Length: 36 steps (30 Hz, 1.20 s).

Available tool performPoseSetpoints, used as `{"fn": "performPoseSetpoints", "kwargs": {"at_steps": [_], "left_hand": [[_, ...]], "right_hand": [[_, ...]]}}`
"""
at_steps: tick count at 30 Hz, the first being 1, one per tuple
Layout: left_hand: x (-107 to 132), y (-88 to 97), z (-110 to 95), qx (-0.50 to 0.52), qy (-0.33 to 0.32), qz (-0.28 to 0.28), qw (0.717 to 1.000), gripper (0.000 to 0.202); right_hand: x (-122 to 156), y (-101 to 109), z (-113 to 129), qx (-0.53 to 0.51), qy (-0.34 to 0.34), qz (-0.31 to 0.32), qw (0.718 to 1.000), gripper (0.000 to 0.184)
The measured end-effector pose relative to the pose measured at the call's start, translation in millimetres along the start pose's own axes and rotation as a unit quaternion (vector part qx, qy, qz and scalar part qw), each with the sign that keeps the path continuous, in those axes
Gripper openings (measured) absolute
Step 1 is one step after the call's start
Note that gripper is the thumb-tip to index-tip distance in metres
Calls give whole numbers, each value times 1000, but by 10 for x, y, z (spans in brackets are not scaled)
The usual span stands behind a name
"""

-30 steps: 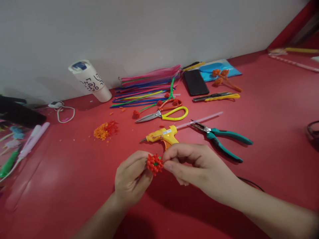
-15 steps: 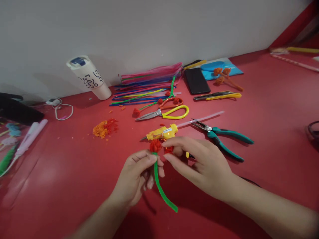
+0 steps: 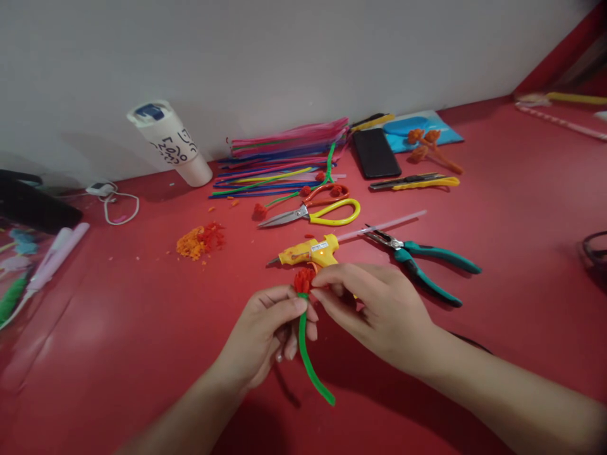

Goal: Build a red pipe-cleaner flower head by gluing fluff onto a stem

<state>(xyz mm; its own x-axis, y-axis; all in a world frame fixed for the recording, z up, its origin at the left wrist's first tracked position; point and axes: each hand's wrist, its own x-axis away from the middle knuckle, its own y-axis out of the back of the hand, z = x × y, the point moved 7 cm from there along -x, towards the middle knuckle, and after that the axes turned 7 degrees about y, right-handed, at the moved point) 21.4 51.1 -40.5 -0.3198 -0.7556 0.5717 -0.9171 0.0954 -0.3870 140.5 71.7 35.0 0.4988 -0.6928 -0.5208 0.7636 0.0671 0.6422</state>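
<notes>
Between thumb and fingers, my left hand (image 3: pixel 270 328) holds a pipe cleaner flower (image 3: pixel 304 280) with a red, tufted head and a curved green stem that hangs down to the right. My right hand (image 3: pixel 374 309) has its thumb and forefinger closed at the right side of the red head, seemingly on a petal. The other fingers are curled behind. Just beyond the flower lies a yellow glue gun (image 3: pixel 308 251), its handle partly hidden by my right hand, with a clear glue stick (image 3: pixel 393 224) out of its back.
Scissors (image 3: pixel 308 213), green-handled pliers (image 3: pixel 417 253) and a utility knife (image 3: pixel 417 182) lie beyond my hands. Behind are pipe cleaners (image 3: pixel 279 158), a phone (image 3: pixel 377 153) and an orange flower sprig (image 3: pixel 434 148). Orange and red clippings (image 3: pixel 196 242) sit left, near a white tumbler (image 3: pixel 173 145).
The flower has moved slightly right and its head has tipped toward my right hand. My right thumb and forefinger have closed together at the red head; before, they were apart.
</notes>
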Motion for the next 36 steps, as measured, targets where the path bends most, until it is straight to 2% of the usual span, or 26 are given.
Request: {"fn": "performPoseSetpoints", "kwargs": {"at_steps": [6, 10, 13, 16, 19, 22, 27, 28, 30, 31, 33, 35, 36], "left_hand": [[-5, 8, 7, 12, 13, 0, 1000, 18], [-4, 7, -39, 31, -1, 4, 1000, 18], [5, 20, -74, 38, -22, 4, 999, 16], [16, 32, -85, 37, -37, 6, 999, 16], [20, 33, -87, 36, -41, 5, 998, 16], [17, 26, -101, 42, -43, -1, 998, 17], [18, 51, -151, 61, -59, -17, 996, 17], [19, 62, -158, 64, -61, -20, 996, 17], [20, 83, -171, 72, -66, -20, 995, 16], [20, 90, -177, 78, -68, -18, 994, 15], [17, 95, -196, 98, -74, -8, 992, 14], [12, 99, -215, 125, -76, -1, 989, 13], [8, 102, -225, 137, -77, -1, 988, 13]], "right_hand": [[11, 63, 47, 4, 21, -35, 999, 4], [1, 145, -100, 2, -64, -51, 997, 7], [-1, 84, -321, 92, -129, 6, 987, 9], [-2, 21, -504, 277, -137, 56, 949, 23], [13, -98, -636, 314, -146, 109, 932, 33], [28, -186, -711, 240, -173, 122, 947, 31], [18, -153, -805, 164, -217, 80, 959, 28], [18, -116, -827, 131, -234, 59, 962, 29], [43, -49, -882, -16, -292, 0, 956, 30], [64, -30, -904, -117, -326, -35, 937, 30], [102, -26, -903, -298, -380, -88, 872, 34], [120, -31, -848, -385, -407, -97, 823, 35], [126, -35, -810, -410, -413, -93, 808, 32]]}}
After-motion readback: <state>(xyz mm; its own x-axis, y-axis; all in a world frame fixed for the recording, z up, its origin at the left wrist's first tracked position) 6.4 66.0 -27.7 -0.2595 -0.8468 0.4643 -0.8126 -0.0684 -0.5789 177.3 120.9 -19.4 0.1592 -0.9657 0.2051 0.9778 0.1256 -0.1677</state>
